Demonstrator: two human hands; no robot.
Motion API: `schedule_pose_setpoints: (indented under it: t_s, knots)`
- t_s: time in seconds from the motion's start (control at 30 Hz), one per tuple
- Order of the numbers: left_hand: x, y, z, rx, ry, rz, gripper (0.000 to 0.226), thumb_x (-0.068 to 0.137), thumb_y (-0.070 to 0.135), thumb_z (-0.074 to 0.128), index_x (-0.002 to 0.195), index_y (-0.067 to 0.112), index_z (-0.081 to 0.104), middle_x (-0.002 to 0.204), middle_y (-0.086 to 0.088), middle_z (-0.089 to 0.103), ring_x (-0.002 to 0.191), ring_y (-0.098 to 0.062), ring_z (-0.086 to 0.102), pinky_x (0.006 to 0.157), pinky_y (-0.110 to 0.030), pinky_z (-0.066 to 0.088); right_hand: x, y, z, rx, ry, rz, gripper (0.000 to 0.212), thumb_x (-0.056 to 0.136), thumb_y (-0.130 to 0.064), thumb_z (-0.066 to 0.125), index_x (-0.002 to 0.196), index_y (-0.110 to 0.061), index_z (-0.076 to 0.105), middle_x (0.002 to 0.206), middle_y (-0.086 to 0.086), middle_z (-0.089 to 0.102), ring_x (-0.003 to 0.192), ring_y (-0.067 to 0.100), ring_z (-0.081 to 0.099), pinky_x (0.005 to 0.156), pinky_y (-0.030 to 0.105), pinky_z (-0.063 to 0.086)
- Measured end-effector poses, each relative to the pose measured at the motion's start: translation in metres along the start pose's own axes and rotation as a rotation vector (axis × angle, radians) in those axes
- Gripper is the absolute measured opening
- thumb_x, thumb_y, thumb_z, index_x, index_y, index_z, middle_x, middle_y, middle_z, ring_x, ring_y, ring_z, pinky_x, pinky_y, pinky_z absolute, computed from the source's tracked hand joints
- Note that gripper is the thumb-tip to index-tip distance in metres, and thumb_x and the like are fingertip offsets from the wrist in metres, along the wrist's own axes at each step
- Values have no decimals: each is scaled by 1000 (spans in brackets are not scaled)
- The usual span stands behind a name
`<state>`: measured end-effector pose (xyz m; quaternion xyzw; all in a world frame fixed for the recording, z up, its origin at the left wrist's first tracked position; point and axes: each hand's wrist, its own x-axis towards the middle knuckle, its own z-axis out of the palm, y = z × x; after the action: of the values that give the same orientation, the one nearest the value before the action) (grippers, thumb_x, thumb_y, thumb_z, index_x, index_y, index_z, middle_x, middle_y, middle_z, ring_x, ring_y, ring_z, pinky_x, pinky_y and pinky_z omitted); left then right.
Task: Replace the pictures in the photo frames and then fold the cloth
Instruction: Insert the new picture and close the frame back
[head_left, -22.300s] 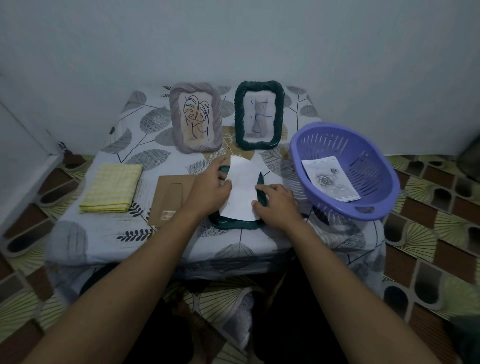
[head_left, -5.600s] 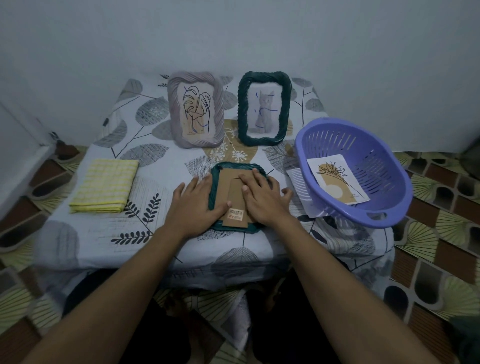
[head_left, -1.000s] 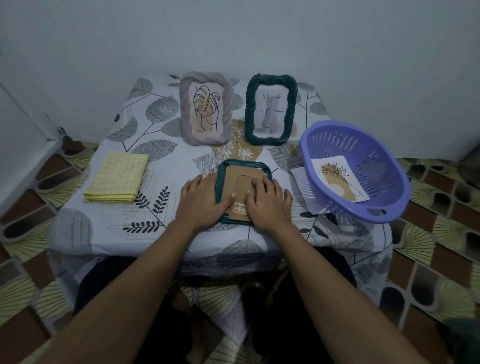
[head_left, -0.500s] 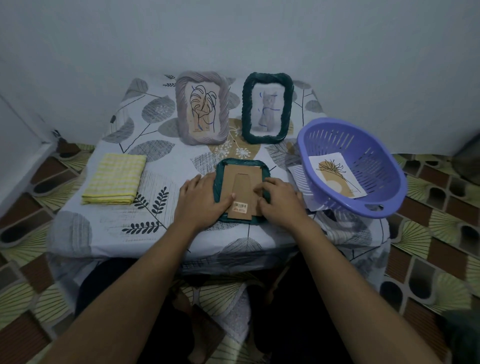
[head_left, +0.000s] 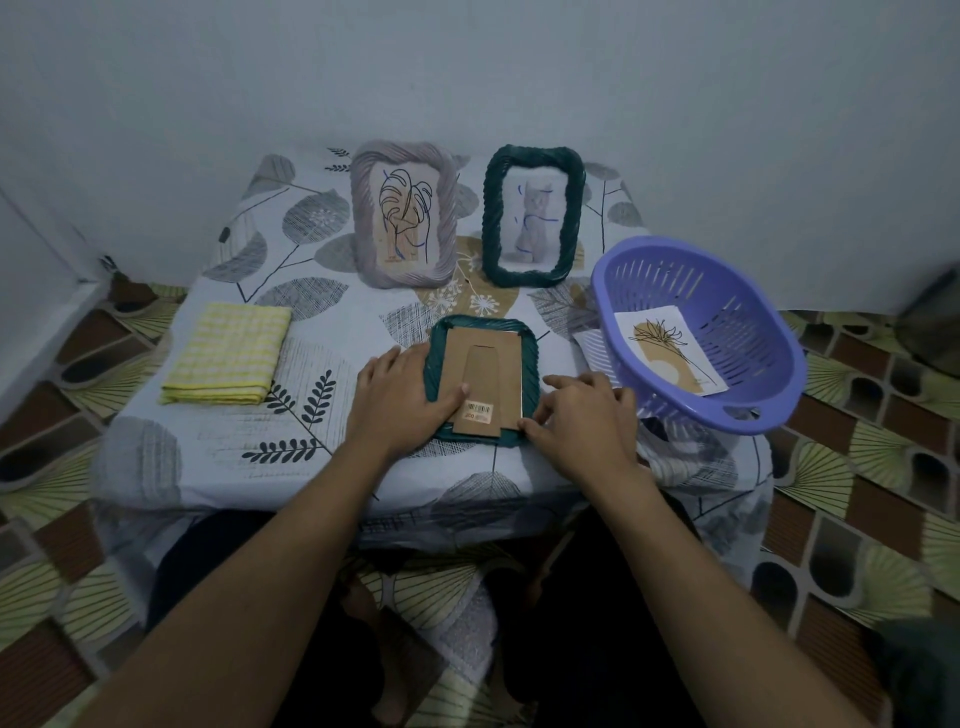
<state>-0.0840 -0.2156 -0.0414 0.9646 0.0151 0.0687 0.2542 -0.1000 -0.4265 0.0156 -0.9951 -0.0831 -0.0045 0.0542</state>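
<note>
A dark green photo frame (head_left: 527, 358) lies face down near the table's front edge, its brown cardboard back (head_left: 483, 369) with a barcode sticker facing up. My left hand (head_left: 397, 400) rests flat on the frame's left side, thumb on the cardboard. My right hand (head_left: 582, 415) sits at the frame's lower right corner, fingers curled, fingertips touching its edge. A grey frame (head_left: 402, 213) with a leaf drawing and a second green frame (head_left: 532, 215) stand upright at the back. A folded yellow checked cloth (head_left: 228, 353) lies at the left.
A purple plastic basket (head_left: 727, 291) sits tilted at the table's right edge, holding a plant picture (head_left: 667, 348). A white paper (head_left: 592, 340) lies partly under the basket. The low table (head_left: 218, 436) has a leaf-print cover and stands against a white wall; patterned floor surrounds it.
My right hand slid off the cardboard back to the frame's lower right corner. My left hand stays on the left side. The frame has not moved.
</note>
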Motion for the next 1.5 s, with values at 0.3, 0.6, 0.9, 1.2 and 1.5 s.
schedule_pose_setpoints:
  t_s: [0.3, 0.6, 0.9, 1.2, 1.5]
  knots:
    - [0, 0, -1, -4, 0, 0, 70, 94, 63, 47, 149, 21, 37, 148, -5, 48, 144, -30, 30, 119, -47, 18, 1, -2, 2, 51, -50, 54, 24, 83, -55, 71, 87, -32, 78, 150, -18, 47, 139, 21, 32, 103, 43, 28]
    - [-2, 1, -2, -2, -9, 3, 71, 94, 63, 46, 150, 20, 35, 150, -6, 46, 145, -30, 29, 119, -47, 17, 2, 2, 7, 174, -74, 51, 36, 87, -44, 70, 119, -28, 68, 135, -17, 60, 140, 21, 30, 104, 43, 25]
    - [-1, 0, -1, -1, -13, 3, 70, 94, 64, 46, 148, 21, 37, 147, -6, 49, 143, -30, 31, 118, -48, 18, 8, 6, 19, 59, -34, -63, 37, 87, -42, 65, 124, -35, 65, 140, -18, 56, 142, 20, 27, 98, 43, 25]
    - [-1, 1, -2, -20, -16, 2, 68, 94, 62, 49, 148, 22, 39, 146, -5, 49, 143, -30, 30, 118, -47, 18, 27, 13, 18, 339, -131, 37, 19, 95, -29, 61, 107, -31, 77, 132, -12, 65, 120, 22, 58, 95, 34, 41]
    - [3, -2, 1, -121, 53, -83, 60, 80, 62, 67, 114, 14, 53, 121, -4, 58, 116, -24, 50, 100, -38, 31, 31, -3, 27, 677, -54, 78, 28, 95, -25, 62, 122, -21, 72, 131, 10, 63, 119, 24, 58, 88, 26, 46]
